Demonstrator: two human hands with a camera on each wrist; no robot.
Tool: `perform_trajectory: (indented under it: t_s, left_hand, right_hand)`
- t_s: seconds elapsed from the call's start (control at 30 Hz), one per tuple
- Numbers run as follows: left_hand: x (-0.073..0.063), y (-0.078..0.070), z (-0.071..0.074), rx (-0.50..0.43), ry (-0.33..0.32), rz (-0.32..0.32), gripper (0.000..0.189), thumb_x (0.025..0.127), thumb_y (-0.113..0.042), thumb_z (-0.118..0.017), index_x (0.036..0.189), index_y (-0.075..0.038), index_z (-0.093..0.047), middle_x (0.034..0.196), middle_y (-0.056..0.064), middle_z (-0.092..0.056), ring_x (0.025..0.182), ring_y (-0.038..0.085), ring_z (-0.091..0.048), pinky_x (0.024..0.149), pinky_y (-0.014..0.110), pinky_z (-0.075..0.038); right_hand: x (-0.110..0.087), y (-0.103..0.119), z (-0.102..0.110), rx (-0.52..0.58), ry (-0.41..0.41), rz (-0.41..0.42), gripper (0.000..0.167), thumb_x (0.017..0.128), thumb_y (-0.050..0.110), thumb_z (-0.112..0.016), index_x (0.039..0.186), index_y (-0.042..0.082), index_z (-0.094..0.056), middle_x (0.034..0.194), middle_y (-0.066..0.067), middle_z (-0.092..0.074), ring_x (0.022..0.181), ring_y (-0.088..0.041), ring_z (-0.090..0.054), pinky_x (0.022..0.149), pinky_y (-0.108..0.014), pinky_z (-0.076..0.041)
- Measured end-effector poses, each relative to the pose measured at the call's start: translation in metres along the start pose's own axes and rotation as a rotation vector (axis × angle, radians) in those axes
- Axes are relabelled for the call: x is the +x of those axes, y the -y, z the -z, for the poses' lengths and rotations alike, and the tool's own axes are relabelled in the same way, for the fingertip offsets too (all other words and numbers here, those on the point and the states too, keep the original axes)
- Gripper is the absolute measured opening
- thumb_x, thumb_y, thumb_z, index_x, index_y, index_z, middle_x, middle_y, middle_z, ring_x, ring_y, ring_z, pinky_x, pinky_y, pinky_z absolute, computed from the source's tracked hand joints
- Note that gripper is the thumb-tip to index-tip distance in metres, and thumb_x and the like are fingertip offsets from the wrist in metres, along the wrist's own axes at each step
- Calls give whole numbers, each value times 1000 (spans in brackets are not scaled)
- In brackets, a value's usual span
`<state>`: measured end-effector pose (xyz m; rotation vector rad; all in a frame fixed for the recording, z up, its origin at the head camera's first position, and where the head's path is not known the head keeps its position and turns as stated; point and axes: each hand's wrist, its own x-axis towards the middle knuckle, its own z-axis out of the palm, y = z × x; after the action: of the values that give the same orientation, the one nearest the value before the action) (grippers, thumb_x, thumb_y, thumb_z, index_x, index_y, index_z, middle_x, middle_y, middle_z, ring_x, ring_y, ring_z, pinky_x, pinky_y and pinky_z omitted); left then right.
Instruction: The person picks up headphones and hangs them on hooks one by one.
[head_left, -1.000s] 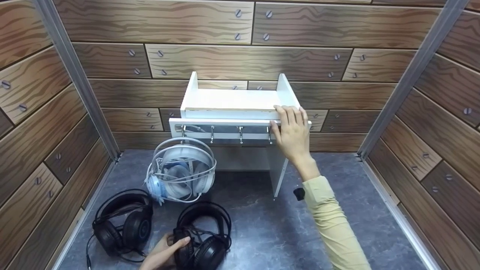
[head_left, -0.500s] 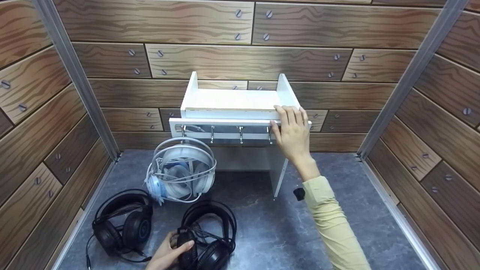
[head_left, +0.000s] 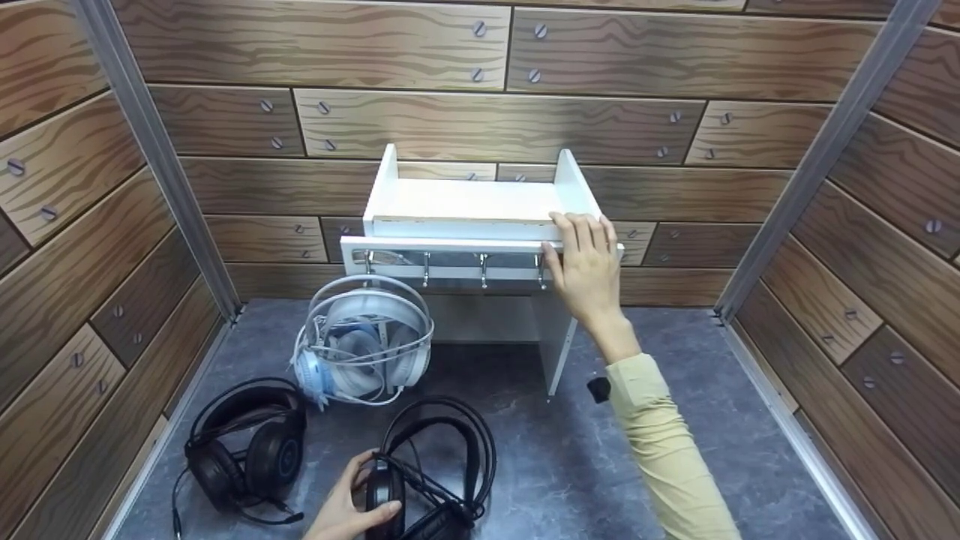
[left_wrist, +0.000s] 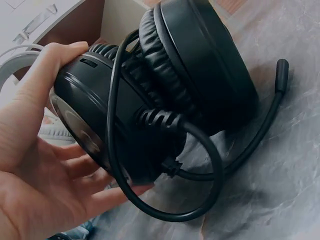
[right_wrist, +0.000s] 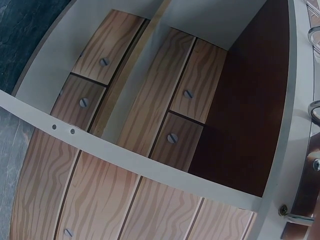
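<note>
My left hand (head_left: 349,499) grips one ear cup of a black headset (head_left: 384,487), thumb on one side and fingers round the other. In the left wrist view the headset's other ear cup (left_wrist: 210,65), looped cable (left_wrist: 114,115) and microphone boom (left_wrist: 260,132) show over the grey floor. My right hand (head_left: 589,266) holds the front right edge of a white shelf rack (head_left: 465,199), its fingers bent over the top. The right wrist view shows the rack's side and frame, but not the hand. White headphones (head_left: 367,337) hang at the rack's left end.
Metal hooks (head_left: 483,270) line the rack's front rail. Another black headset (head_left: 247,450) lies on the grey marbled floor (head_left: 675,337) at the left, its cable trailing forward. Wood-patterned walls (head_left: 405,45) enclose the back and both sides.
My left hand has shifted the black headset a little to the right and turned it, so its headband stands further right. The right hand and the rack have stayed put.
</note>
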<state>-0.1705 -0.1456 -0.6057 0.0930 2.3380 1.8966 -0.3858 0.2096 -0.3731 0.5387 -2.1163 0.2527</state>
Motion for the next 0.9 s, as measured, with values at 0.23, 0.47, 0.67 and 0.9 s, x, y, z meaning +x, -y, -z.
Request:
perform_trajectory:
  t_s: [0.23,0.47,0.67,0.9]
  left_hand:
    - [-3,2,-3,-12,7,-52,86,84,-22,-82,151,2,-34,145,32,-47,130,46,-51,97,54,-50]
    - [-2,3,-6,-2,-7,-46,86,85,-25,-81,151,1,-33,142,26,-53,124,31,-59,101,44,-47]
    - [-6,2,-12,-59,-45,-99,83,83,-15,-81,149,4,-35,142,27,-51,119,13,-61,103,40,-46]
    - [-9,-2,-16,-91,-82,-98,84,84,-13,-79,151,5,-32,143,28,-51,117,7,-60,103,39,-46]
  right_hand:
    - [0,-1,0,2,-15,4,45,106,39,-45,141,11,-51,129,-12,-55,125,-31,-45,120,-48,-21]
    - [1,0,0,-3,-10,3,46,106,40,-44,141,11,-51,129,-12,-55,125,-31,-45,120,-48,-21]
    - [0,0,1,-9,2,4,46,107,40,-44,142,11,-50,130,-12,-54,126,-31,-45,120,-48,-21]
    - [1,0,1,-10,-1,2,46,107,41,-43,141,11,-51,129,-12,-55,125,-31,-45,120,-48,-21]
